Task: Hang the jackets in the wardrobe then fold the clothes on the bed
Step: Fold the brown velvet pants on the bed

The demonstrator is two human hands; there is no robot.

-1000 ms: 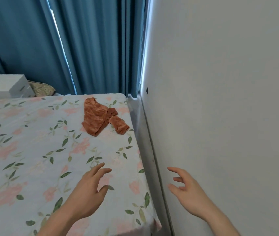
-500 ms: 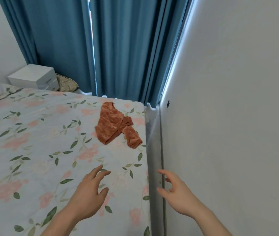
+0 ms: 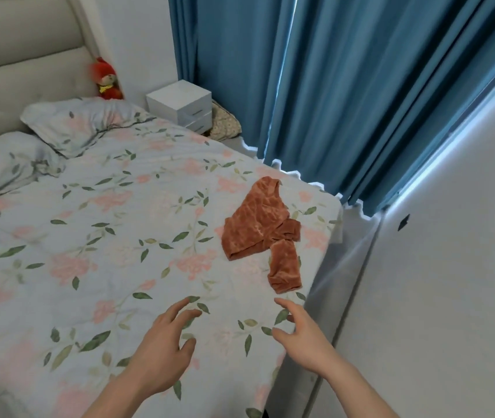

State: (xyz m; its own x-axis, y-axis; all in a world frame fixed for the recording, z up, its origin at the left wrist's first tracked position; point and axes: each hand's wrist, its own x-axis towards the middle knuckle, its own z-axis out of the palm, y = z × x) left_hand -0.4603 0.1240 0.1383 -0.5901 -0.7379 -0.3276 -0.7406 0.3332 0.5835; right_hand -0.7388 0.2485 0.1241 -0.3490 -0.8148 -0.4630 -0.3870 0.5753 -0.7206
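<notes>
Left hand (image 3: 158, 354), lower centre of the frame: fingers (image 3: 179, 309) spread and loosely extended, thumb apart, gripping nothing. The hand is held palm down over the bed (image 3: 89, 236); whether it touches the bedspread cannot be told.

Right hand (image 3: 303, 336), lower centre-right: fingers (image 3: 285, 306) likewise relaxed and parted, thumb pointing toward the left hand, holding nothing. It sits above the bed's right edge, close to the gap beside the white panel (image 3: 451, 297) that fills the right side of the frame.

Just beyond both sets of fingertips, right of centre, lies a rust-orange velvet garment (image 3: 258, 224). It is crumpled and unfolded, flat on the floral bedspread near the bed's right edge, with one narrow part trailing down toward the right hand. The right fingertips are near that lower end but apart from it.

Further out: two floral pillows (image 3: 80, 122) at the upper left against a padded cream headboard (image 3: 23, 55). A red stuffed toy (image 3: 107, 82) stands beside the headboard. A small white drawer unit (image 3: 182, 107) sits at upper centre beyond the bed's far side, with a patterned cushion (image 3: 225, 125) just beside it. Blue curtains (image 3: 330, 86) hang across the upper centre and right.
</notes>
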